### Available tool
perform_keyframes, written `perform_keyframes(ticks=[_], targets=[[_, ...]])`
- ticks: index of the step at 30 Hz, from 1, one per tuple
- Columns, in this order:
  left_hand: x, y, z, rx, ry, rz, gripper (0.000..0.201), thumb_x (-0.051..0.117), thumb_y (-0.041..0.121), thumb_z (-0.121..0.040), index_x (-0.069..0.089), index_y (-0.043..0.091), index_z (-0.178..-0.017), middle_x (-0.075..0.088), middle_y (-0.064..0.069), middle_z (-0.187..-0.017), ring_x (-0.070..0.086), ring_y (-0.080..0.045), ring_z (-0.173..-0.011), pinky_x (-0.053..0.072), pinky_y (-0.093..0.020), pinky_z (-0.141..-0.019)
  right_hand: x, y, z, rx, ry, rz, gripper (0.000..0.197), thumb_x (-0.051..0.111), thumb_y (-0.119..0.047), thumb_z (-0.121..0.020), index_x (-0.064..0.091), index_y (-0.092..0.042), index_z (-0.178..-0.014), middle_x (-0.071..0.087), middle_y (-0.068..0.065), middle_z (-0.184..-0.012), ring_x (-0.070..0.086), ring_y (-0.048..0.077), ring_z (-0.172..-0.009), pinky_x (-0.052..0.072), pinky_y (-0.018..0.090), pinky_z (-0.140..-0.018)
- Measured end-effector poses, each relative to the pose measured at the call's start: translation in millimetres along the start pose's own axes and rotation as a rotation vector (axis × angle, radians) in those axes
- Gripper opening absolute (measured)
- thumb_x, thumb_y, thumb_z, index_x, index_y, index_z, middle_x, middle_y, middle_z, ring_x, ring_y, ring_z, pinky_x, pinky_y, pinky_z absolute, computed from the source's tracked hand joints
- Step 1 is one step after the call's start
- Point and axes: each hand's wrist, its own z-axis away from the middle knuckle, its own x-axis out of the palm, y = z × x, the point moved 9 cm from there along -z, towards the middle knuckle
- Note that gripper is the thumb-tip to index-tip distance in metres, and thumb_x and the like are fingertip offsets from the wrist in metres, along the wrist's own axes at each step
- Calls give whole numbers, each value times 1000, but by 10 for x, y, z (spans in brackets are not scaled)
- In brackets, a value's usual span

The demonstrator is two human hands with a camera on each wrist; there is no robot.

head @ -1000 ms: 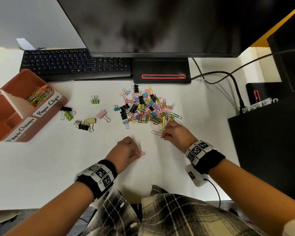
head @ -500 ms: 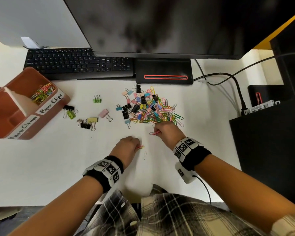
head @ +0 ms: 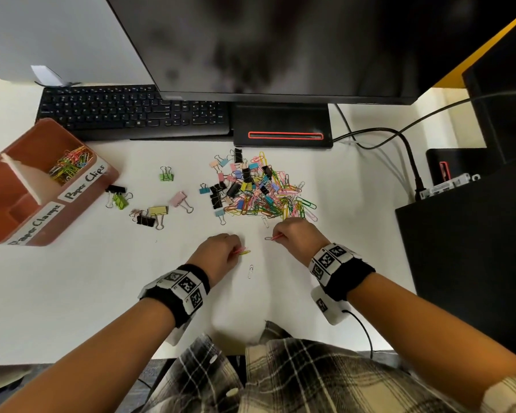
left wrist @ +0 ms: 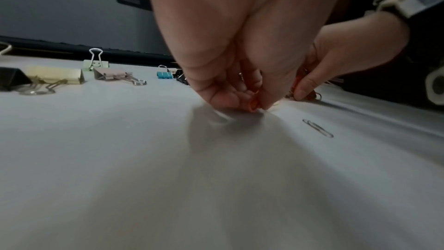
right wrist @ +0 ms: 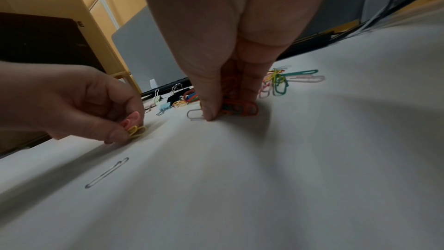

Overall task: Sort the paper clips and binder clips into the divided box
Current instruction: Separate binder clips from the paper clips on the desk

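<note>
A mixed pile of coloured paper clips and binder clips (head: 259, 192) lies on the white desk below the monitor. My left hand (head: 221, 251) pinches pink and yellow paper clips (head: 242, 251) against the desk in front of the pile. My right hand (head: 295, 236) pinches several red and other paper clips (right wrist: 238, 108) at the pile's near edge, a silver one (head: 269, 238) sticking out. One silver paper clip (head: 251, 271) lies loose between my wrists. The brown divided box (head: 18, 222) stands at the left, with paper clips (head: 70, 166) in its far compartment.
Loose binder clips lie between box and pile: green (head: 166, 174), pink (head: 180, 200), yellow (head: 158, 211), black (head: 115, 189). A keyboard (head: 131, 111) and monitor stand (head: 282, 129) run along the back. A black case (head: 471, 239) and cables (head: 405, 144) fill the right side.
My right hand has drawn back from the pile toward me with paper clips in its fingers. My left hand has stayed low on the desk, now pinching a yellow clip beside the pink one.
</note>
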Motion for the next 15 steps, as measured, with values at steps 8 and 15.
perform_keyframes(ticks=[8,15], targets=[[276,221,88,215,-298,-113,40,49,16,-92,48,23,-131,62,-4,-114,53,-20,-108,40,-31,-96,-29,234,198,25,-6,-33,15,57,-19,-89,66,-9,-97,67,11,-99,59,27,-94,46,36,-82],[351,321,-37,295,-313,-215,23,49,16,-92,62,15,-110,63,-10,-102,55,-30,-101,45,-36,-87,-24,241,193,50,-31,-29,18,56,-18,-90,66,-9,-101,66,12,-103,57,27,-97,45,36,-83]])
